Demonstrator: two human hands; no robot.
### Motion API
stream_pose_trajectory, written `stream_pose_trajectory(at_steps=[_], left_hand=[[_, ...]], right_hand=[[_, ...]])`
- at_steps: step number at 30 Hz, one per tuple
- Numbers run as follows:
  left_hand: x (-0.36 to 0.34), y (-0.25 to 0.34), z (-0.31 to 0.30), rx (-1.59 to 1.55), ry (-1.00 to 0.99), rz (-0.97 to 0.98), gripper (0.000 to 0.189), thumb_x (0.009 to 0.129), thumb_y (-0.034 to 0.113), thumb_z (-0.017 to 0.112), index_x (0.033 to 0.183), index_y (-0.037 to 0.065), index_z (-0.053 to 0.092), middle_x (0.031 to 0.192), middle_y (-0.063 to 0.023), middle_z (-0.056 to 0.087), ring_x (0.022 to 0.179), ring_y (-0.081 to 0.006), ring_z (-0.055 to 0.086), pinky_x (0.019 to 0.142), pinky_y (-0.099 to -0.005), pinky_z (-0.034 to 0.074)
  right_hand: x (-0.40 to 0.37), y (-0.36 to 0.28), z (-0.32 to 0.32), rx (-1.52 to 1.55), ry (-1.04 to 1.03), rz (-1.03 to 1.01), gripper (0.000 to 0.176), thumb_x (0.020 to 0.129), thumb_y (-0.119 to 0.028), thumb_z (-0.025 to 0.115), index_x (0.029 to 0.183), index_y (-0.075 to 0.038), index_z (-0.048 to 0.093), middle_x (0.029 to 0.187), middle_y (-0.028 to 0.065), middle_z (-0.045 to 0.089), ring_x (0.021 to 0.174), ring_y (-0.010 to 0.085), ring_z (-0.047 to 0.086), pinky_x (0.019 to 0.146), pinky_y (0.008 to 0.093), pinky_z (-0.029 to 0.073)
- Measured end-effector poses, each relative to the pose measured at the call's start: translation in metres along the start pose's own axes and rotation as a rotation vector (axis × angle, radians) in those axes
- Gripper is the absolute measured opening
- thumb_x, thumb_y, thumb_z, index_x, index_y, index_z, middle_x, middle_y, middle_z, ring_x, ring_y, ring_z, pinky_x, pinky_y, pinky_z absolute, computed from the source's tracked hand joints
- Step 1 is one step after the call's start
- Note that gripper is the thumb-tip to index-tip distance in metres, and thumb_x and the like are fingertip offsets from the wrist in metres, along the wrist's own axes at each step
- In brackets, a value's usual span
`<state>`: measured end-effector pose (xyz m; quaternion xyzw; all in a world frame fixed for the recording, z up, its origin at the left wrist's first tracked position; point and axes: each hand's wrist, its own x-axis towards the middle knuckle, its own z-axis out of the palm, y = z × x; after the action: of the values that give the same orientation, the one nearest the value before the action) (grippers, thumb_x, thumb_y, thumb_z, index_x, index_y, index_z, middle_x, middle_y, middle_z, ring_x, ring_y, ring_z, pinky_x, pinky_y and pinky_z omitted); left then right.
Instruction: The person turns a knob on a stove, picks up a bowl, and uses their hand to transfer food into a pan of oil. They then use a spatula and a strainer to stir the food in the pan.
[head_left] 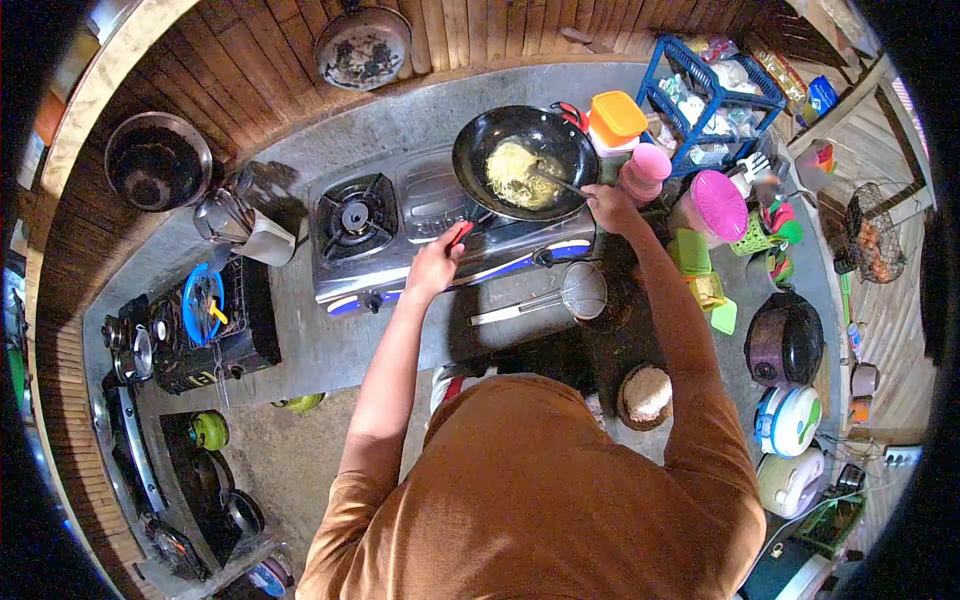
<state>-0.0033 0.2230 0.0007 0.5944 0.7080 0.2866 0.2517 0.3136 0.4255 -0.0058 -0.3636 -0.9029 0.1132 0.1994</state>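
The fingers of my left hand (pixel 432 266) are clamped around the wok's red handle (pixel 460 234); those of my right hand (pixel 611 209) are wrapped on a dark utensil (pixel 566 185) that dips into the yellow strands (pixel 511 172). If my left grip slackened while I pushed hard with the right, I think the wok (pixel 520 124) could swing or tip, and too broad a stroke could throw strands over the rim. A swing could also knock the orange-lidded tub (pixel 618 118) just beside its far side. The wok sits on the stove (pixel 428 205), ahead of my left fingers and slightly right, and to the left of my right fingers. Nearer me, a wire strainer (pixel 584 291) lies on the tabletop (pixel 290 335).
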Motion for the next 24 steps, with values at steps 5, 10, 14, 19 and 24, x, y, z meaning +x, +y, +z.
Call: stream_pose_trajectory(at_steps=[5,10,14,19,24], left_hand=[[-0.001,0.004,-0.002,0.006,-0.012,-0.024,0.043,0.09,0.025,0.052,0.132,0.028,0.045,0.124,-0.0107,0.055,0.111,-0.0359,0.054,0.091,-0.0431,0.045],[0.0,0.001,0.0,0.001,-0.005,-0.025,0.043,0.09,0.027,0.053,0.132,0.029,0.045,0.123,-0.0118,0.056,0.109,-0.0364,0.054,0.092,-0.0427,0.045],[0.0,0.005,-0.002,0.018,-0.026,-0.065,0.043,0.09,0.027,0.053,0.132,0.029,0.045,0.123,-0.0113,0.056,0.11,-0.0362,0.054,0.092,-0.042,0.044],[0.001,0.001,0.001,0.012,-0.001,-0.04,0.043,0.09,0.025,0.053,0.132,0.03,0.045,0.125,-0.0109,0.055,0.112,-0.0349,0.053,0.094,-0.0409,0.044],[0.0,0.0,0.0,0.013,0.001,-0.039,0.043,0.09,0.025,0.054,0.132,0.03,0.045,0.124,-0.0112,0.055,0.112,-0.0339,0.054,0.093,-0.0406,0.044]], right_hand=[[-0.003,-0.007,-0.019,0.192,-0.102,0.142,0.03,0.084,-0.011,0.05,0.112,-0.004,0.06,0.097,0.0226,0.062,0.085,0.0362,0.062,0.079,0.0425,0.049],[-0.014,-0.003,-0.034,-0.352,-0.09,0.185,0.035,0.082,-0.009,0.049,0.116,-0.006,0.055,0.09,0.0206,0.063,0.084,0.0379,0.063,0.069,0.0456,0.052],[-0.016,-0.022,-0.051,-0.418,-0.047,0.392,0.041,0.079,-0.004,0.047,0.12,-0.007,0.05,0.086,0.0195,0.063,0.081,0.0405,0.062,0.062,0.0484,0.053],[-0.026,0.006,-0.025,-0.258,-0.136,0.135,0.03,0.082,-0.01,0.048,0.11,-0.004,0.057,0.08,0.0223,0.062,0.078,0.0394,0.062,0.068,0.047,0.05],[-0.02,-0.001,-0.024,0.104,-0.109,0.042,0.032,0.084,-0.015,0.048,0.112,-0.004,0.057,0.074,0.024,0.06,0.073,0.0394,0.061,0.07,0.0472,0.049]])
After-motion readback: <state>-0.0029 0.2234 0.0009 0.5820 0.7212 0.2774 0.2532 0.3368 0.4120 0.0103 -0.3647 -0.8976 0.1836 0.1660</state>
